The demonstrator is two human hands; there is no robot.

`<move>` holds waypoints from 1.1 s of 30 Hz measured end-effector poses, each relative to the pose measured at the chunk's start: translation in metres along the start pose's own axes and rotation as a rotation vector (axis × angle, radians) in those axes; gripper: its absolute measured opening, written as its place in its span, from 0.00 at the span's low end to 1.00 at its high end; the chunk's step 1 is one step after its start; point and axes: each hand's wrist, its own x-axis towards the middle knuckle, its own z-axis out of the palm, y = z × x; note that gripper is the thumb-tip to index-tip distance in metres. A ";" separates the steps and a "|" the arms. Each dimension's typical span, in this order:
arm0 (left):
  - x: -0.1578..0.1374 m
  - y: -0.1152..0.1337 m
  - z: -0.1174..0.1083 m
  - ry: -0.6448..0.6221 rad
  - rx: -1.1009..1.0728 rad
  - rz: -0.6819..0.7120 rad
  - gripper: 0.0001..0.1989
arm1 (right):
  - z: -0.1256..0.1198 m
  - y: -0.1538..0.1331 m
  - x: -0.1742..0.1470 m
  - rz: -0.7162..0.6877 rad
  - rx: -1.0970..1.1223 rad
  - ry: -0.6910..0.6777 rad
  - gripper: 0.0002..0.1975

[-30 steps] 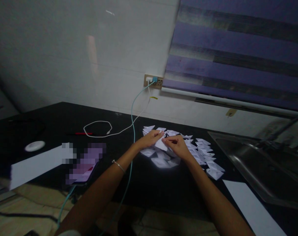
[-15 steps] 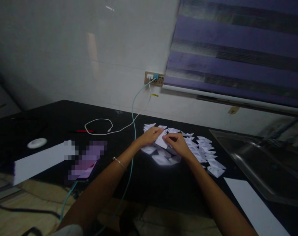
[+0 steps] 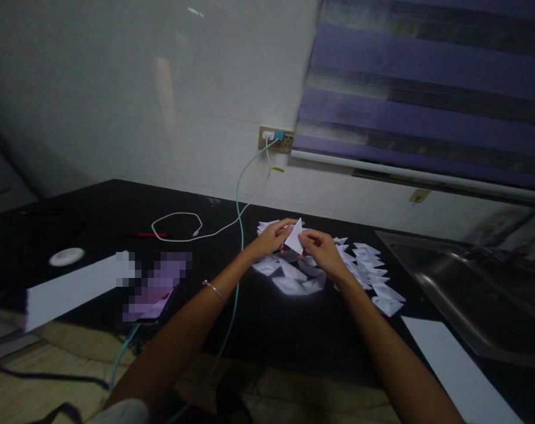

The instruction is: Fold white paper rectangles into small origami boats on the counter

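Note:
A small folded piece of white paper (image 3: 296, 237), pointed at the top, is held up between both of my hands. My left hand (image 3: 273, 237) pinches its left side, and my right hand (image 3: 319, 250) grips its right edge with thumb and fingers. Below and around my hands lie several folded white paper pieces (image 3: 289, 280) on the black counter (image 3: 197, 353). More folded paper pieces (image 3: 368, 265) stand in overlapping rows to the right of my right hand. Some of them are hidden behind my hands.
A phone (image 3: 157, 288) and a white paper strip (image 3: 79, 288) lie at left, near a white round object (image 3: 66, 257). A teal cable (image 3: 238, 206) and a white cable (image 3: 179, 240) cross the counter. Another paper strip (image 3: 457, 365) and a steel sink (image 3: 479, 300) are at right.
Both hands have turned the held paper, which was a flatter, roughly rectangular face and now shows as an upright triangle. My hands have lifted slightly and moved a little apart.

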 end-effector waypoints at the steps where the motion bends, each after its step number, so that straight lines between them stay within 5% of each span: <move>1: 0.000 -0.001 0.000 -0.010 0.008 0.003 0.23 | 0.000 0.000 0.000 -0.001 -0.003 -0.004 0.17; 15: 0.001 -0.002 -0.003 0.012 0.010 0.034 0.20 | -0.001 -0.006 0.000 -0.073 -0.156 0.079 0.21; 33: 0.000 -0.001 0.000 0.054 0.286 0.075 0.15 | -0.003 0.002 0.003 -0.082 -0.159 0.178 0.13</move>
